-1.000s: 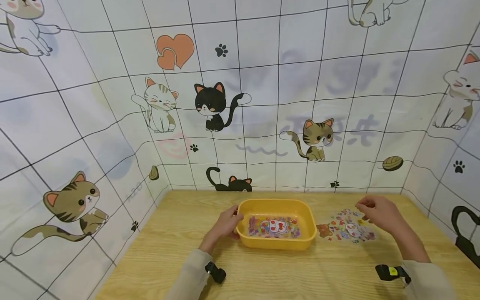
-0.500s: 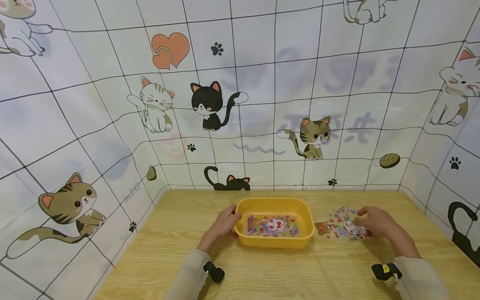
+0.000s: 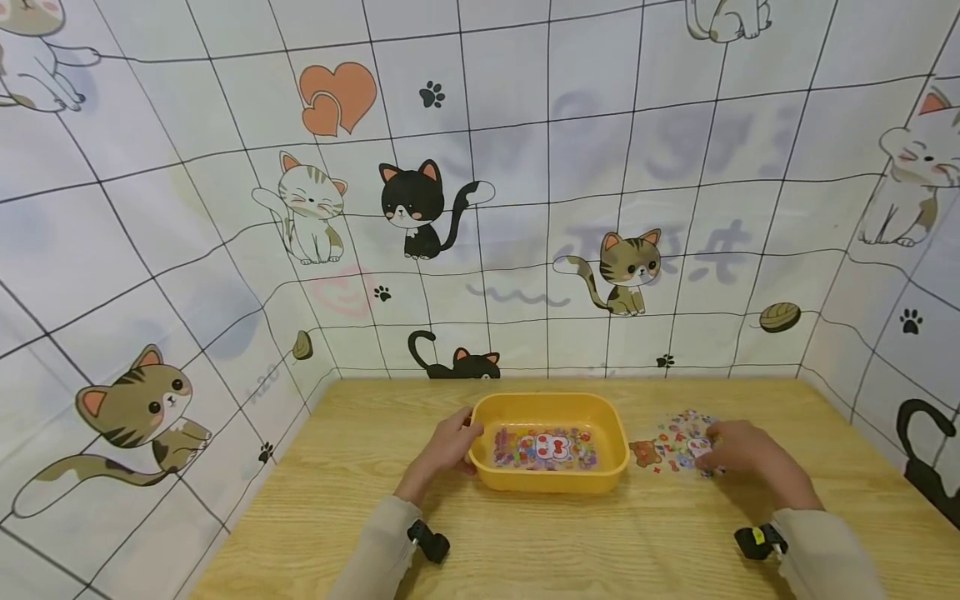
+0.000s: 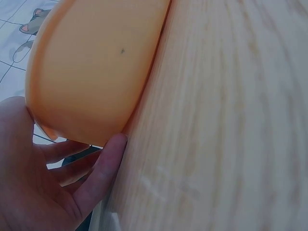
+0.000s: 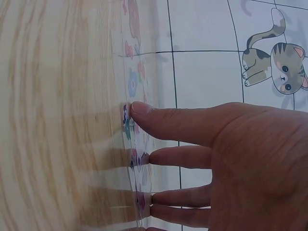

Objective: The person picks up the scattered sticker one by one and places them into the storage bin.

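the yellow tray [image 3: 550,482] stands on the table [image 3: 570,542], straight ahead, long side across. taking twelve as the far wall [image 3: 510,125] in the head view, the left hand [image 3: 453,442] is at the tray's nine o'clock, gripping that end: thumb up at the rim, fingers [image 4: 108,163] bent round the end wall, the lowest fingertip down by the table. on the tray's floor shows a bright pattern with a rabbit [image 3: 553,447]; i cannot tell whether it is printed or loose.

at the tray's three o'clock, just beside it, a sheet [image 3: 678,440] of small coloured pictures lies on the table, with a bear [image 3: 646,452] at its nine. the right hand [image 3: 746,446] is over the sheet's three o'clock side. its thumb [image 5: 178,122] and fingers are nearly straight and apart from the thumb, tips down on the sheet, clamped on nothing that shows; two of the fingers lie together.

both sleeves [image 3: 378,546] are pale, and each wrist wears a small black camera [image 3: 430,542]. on the wall, a striped cat [image 3: 632,273] sits at the tray's one o'clock, a black cat [image 3: 412,208] at eleven.
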Available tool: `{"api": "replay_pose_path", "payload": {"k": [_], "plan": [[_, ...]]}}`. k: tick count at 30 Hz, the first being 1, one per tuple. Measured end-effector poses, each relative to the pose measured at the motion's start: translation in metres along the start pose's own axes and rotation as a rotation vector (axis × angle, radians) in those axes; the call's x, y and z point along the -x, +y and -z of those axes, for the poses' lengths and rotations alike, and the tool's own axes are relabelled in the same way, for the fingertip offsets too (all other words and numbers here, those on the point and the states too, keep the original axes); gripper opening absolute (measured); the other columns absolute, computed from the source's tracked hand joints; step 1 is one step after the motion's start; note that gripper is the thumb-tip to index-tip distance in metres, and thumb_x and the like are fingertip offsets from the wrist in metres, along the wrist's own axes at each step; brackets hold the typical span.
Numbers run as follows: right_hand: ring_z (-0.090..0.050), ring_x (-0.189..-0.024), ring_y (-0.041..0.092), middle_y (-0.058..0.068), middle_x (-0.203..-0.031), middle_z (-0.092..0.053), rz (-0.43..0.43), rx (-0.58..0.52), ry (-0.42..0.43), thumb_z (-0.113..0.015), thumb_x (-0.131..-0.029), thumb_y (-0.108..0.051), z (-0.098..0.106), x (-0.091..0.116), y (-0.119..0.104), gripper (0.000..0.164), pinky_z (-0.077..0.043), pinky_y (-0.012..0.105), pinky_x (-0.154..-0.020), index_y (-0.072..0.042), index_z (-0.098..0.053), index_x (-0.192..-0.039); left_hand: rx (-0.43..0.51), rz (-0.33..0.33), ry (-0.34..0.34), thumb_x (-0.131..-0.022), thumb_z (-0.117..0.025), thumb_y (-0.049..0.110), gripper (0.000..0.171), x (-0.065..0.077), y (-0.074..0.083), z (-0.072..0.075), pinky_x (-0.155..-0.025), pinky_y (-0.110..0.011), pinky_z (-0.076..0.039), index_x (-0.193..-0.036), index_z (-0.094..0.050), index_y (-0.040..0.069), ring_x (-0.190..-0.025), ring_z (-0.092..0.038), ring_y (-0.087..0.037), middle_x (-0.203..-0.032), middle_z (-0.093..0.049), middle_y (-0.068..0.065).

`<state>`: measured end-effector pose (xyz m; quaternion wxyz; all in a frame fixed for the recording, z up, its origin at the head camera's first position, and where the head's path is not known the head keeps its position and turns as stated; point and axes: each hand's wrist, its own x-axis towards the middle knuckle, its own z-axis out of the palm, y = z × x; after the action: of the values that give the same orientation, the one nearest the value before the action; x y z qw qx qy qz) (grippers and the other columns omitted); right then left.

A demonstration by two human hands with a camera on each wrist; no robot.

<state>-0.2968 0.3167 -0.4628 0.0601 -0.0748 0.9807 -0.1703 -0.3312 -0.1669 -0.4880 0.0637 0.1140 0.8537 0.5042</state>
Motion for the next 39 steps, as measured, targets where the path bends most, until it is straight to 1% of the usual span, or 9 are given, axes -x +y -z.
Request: {"api": "replay_pose_path", "payload": {"k": [3, 6, 9, 13, 19, 27, 34, 36, 39], "plan": [[-0.062, -0.105, 0.05, 0.038, -0.12, -0.063, -0.017, -0.002, -0.007, -0.079, -0.086, -0.033, 0.0002, -0.0007, -0.0008, 0.068, -0.055, 0.064, -0.088, 0.018, -0.058, -0.125, -0.001, -0.001, -0.002, -0.102, -0.05, 0.029, 0.042, 0.0002, 0.0001, 0.0004, -0.054, -0.04, -0.066, -0.14, -0.055, 0.01, -0.08, -0.069, -0.022, -0.12, -0.06, -0.016], [-0.062, -0.092, 0.038, 0.029, -0.107, -0.066, -0.027, -0.017, -0.017, -0.079, -0.086, -0.032, 0.0011, -0.0007, -0.001, 0.061, -0.056, 0.054, -0.08, 0.016, -0.059, -0.118, 0.0, -0.004, -0.005, -0.102, -0.05, 0.028, 0.04, -0.0002, -0.0003, 0.0007, -0.054, -0.04, -0.066, -0.138, -0.056, 0.01, -0.08, -0.068, -0.022, -0.12, -0.06, -0.016], [-0.054, -0.081, 0.027, 0.018, -0.095, -0.065, -0.026, -0.031, -0.019, -0.079, -0.086, -0.031, 0.0008, -0.0006, -0.0008, 0.053, -0.051, 0.041, -0.071, 0.012, -0.06, -0.109, 0.002, -0.002, -0.005, -0.103, -0.05, 0.028, 0.04, -0.0006, -0.0016, 0.0005, -0.054, -0.04, -0.066, -0.138, -0.056, 0.01, -0.079, -0.069, -0.022, -0.12, -0.06, -0.016], [-0.052, -0.078, 0.025, 0.016, -0.091, -0.065, -0.015, -0.039, -0.012, -0.079, -0.086, -0.029, -0.0003, -0.0002, -0.0006, 0.051, -0.047, 0.035, -0.066, 0.014, -0.061, -0.107, 0.002, 0.003, -0.007, -0.103, -0.05, 0.027, 0.039, -0.0011, -0.0031, 0.0001, -0.054, -0.04, -0.065, -0.137, -0.056, 0.01, -0.077, -0.068, -0.021, -0.118, -0.06, -0.016], [-0.051, -0.078, 0.025, 0.016, -0.091, -0.064, -0.028, -0.046, -0.007, -0.08, -0.086, -0.028, -0.0022, -0.0008, -0.001, 0.053, -0.045, 0.034, -0.066, 0.016, -0.06, -0.109, -0.001, -0.006, -0.006, -0.103, -0.05, 0.027, 0.038, -0.0018, -0.0038, 0.0, -0.053, -0.04, -0.065, -0.136, -0.056, 0.009, -0.074, -0.068, -0.021, -0.116, -0.06, -0.017], [-0.051, -0.079, 0.025, 0.016, -0.092, -0.064, -0.044, -0.056, -0.002, -0.08, -0.085, -0.028, -0.0021, -0.0028, 0.0016, 0.052, -0.045, 0.034, -0.067, 0.014, -0.06, -0.108, -0.002, -0.011, -0.004, -0.103, -0.049, 0.028, 0.04, -0.0025, -0.0036, 0.0003, -0.053, -0.04, -0.065, -0.138, -0.056, 0.01, -0.075, -0.068, -0.021, -0.116, -0.059, -0.016], [-0.052, -0.078, 0.026, 0.019, -0.093, -0.064, -0.02, -0.066, 0.012, -0.08, -0.085, -0.028, -0.0025, -0.0006, -0.0003, 0.055, -0.047, 0.036, -0.065, 0.017, -0.059, -0.11, 0.004, -0.012, -0.003, -0.103, -0.05, 0.026, 0.039, -0.0024, -0.0038, 0.0001, -0.053, -0.04, -0.065, -0.138, -0.056, 0.009, -0.075, -0.068, -0.021, -0.117, -0.06, -0.017], [-0.051, -0.078, 0.024, 0.017, -0.093, -0.064, -0.027, -0.084, 0.004, -0.079, -0.086, -0.026, -0.0019, 0.0003, -0.0012, 0.052, -0.046, 0.034, -0.065, 0.016, -0.059, -0.11, 0.006, -0.014, -0.006, -0.103, -0.05, 0.026, 0.04, -0.0022, -0.0036, 0.0001, -0.054, -0.04, -0.065, -0.138, -0.055, 0.009, -0.076, -0.068, -0.021, -0.118, -0.06, -0.017], [-0.051, -0.073, 0.023, 0.015, -0.086, -0.062, -0.031, -0.112, -0.008, -0.075, -0.089, -0.023, -0.0008, 0.0013, -0.0019, 0.042, -0.043, 0.033, -0.061, 0.012, -0.059, -0.103, 0.003, -0.015, -0.008, -0.103, -0.05, 0.027, 0.041, -0.0021, -0.0035, 0.0001, -0.054, -0.04, -0.065, -0.139, -0.055, 0.009, -0.076, -0.069, -0.021, -0.12, -0.061, -0.017]]}}
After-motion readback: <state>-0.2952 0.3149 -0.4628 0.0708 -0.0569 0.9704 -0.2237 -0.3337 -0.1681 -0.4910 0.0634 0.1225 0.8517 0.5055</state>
